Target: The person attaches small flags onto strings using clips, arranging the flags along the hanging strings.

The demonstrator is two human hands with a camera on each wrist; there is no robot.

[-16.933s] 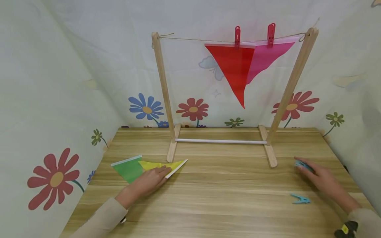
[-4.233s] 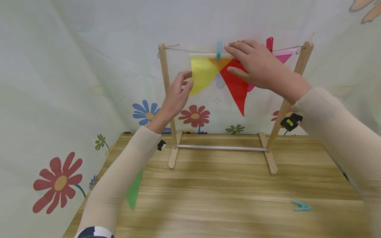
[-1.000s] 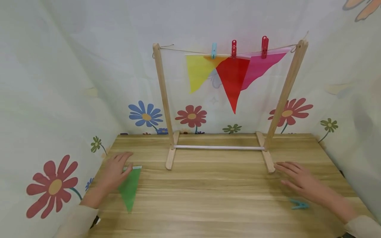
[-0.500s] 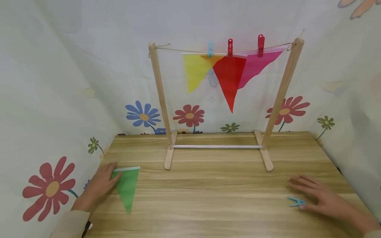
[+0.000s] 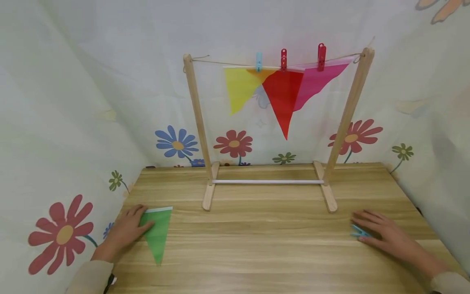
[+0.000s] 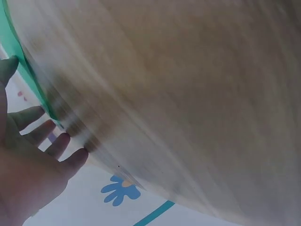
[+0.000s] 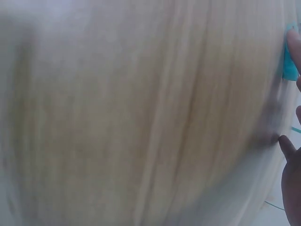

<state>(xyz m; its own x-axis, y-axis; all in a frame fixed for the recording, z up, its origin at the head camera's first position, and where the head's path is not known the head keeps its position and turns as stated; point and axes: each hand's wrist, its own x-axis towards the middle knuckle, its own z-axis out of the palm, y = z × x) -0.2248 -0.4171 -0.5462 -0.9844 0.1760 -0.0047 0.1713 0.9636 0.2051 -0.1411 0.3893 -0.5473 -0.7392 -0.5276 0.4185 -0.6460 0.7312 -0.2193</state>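
Note:
In the head view, my left hand (image 5: 126,230) rests at the left edge of a green triangular pennant (image 5: 158,233) lying on the table. Its thumb touches the pennant's face, and the left wrist view shows the fingers (image 6: 59,145) spread near the cloth. My right hand (image 5: 389,237) pinches a light blue clothespin (image 5: 359,232) between thumb and fingers, low over the table at the right. Above, a yellow pennant (image 5: 238,87), a red one (image 5: 284,96) and a pink one (image 5: 317,83) hang overlapping from a string.
A wooden frame with a left post (image 5: 197,114) and a right post (image 5: 346,118) holds up the string. Its white crossbar (image 5: 268,181) runs low between the feet. One blue clothespin (image 5: 259,61) and red clothespins (image 5: 284,60) grip the hanging pennants. A flowered curtain surrounds the table (image 5: 257,253).
The yellow pennant has gone from the table to the string under a blue clothespin. Lately my left hand settled by the green pennant, and my right hand took the other blue clothespin, shifting it up-left.

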